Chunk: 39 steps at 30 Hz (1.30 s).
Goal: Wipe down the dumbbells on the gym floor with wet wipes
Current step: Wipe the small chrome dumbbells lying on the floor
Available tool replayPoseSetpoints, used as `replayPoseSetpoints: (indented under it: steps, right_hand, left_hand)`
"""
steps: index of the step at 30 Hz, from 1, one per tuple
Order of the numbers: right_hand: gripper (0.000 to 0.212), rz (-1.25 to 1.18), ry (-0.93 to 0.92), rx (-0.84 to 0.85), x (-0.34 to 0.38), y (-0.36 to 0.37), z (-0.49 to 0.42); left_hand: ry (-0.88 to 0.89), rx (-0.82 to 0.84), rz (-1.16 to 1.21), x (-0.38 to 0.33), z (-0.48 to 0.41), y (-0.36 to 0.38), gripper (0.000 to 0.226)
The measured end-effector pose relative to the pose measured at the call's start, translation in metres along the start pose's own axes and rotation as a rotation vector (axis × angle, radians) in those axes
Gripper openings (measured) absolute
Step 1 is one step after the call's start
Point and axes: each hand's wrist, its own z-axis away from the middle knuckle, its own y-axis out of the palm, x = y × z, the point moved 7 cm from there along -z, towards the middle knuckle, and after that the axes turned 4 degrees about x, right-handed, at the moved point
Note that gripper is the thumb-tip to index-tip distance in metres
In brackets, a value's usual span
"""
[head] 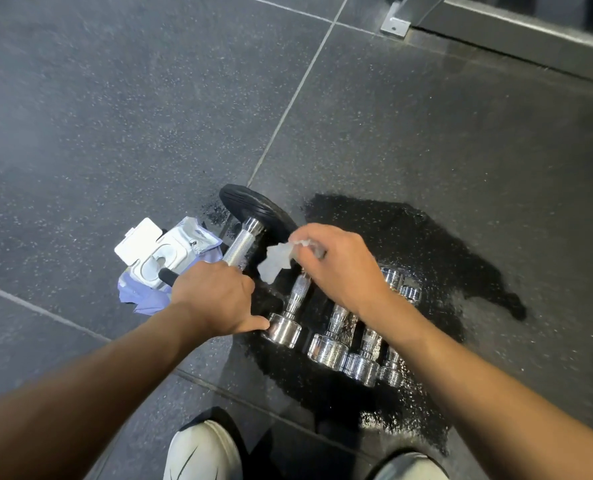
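Observation:
A large dumbbell with black round heads and a knurled steel handle [241, 244] lies tilted on the dark floor. My left hand [215, 299] grips the near part of that handle, with its thumb touching the chrome head of a small dumbbell [286, 329]. My right hand [340, 261] pinches a crumpled white wet wipe [276, 259] just above the small dumbbell's handle. Several more small chrome dumbbells [354, 351] lie side by side to the right, partly hidden under my right forearm.
An open pack of wet wipes [163, 258] with its white lid flipped up lies left of the big dumbbell. A wet dark patch [426, 237] spreads over the floor around the dumbbells. A metal frame base [517, 32] runs along the top right. My shoes [201, 452] stand at the bottom edge.

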Motion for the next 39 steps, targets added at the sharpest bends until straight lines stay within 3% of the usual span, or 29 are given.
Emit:
replayPoseSetpoints:
  steps: [7, 10, 12, 18, 26, 31, 35, 39]
  right_hand:
    - [0.01, -0.051, 0.285, -0.412, -0.075, -0.085, 0.033]
    - [0.005, -0.052, 0.345, -0.454, -0.091, -0.096, 0.039]
    - [0.01, 0.05, 0.349, -0.361, -0.096, -0.083, 0.038]
    - [0.043, 0.33, 0.21, 0.315, -0.099, 0.01, 0.051]
    - [0.052, 0.385, 0.128, 0.453, -0.103, 0.051, 0.094]
    - [0.053, 0.227, 0.149, 0.508, -0.095, 0.062, 0.121]
    - [0.051, -0.016, 0.294, 0.493, -0.085, 0.059, 0.127]
    - [0.051, -0.073, 0.343, 0.546, -0.073, 0.065, 0.146]
  left_hand:
    - [-0.016, 0.003, 0.039, 0.004, -0.001, 0.005, 0.077]
    - [-0.009, 0.002, 0.056, 0.004, -0.001, 0.006, 0.067]
    - [-0.005, 0.007, 0.051, 0.002, -0.001, 0.004, 0.065]
    - [-0.008, 0.003, 0.015, 0.004, -0.002, 0.003, 0.065]
    - [0.005, -0.032, -0.005, 0.003, -0.003, 0.004, 0.064]
    - [0.011, -0.049, 0.013, 0.002, -0.002, 0.0, 0.063]
    - [0.005, -0.036, 0.031, 0.002, -0.001, -0.001, 0.063]
    - [0.008, -0.064, 0.042, 0.003, -0.002, 0.0, 0.064]
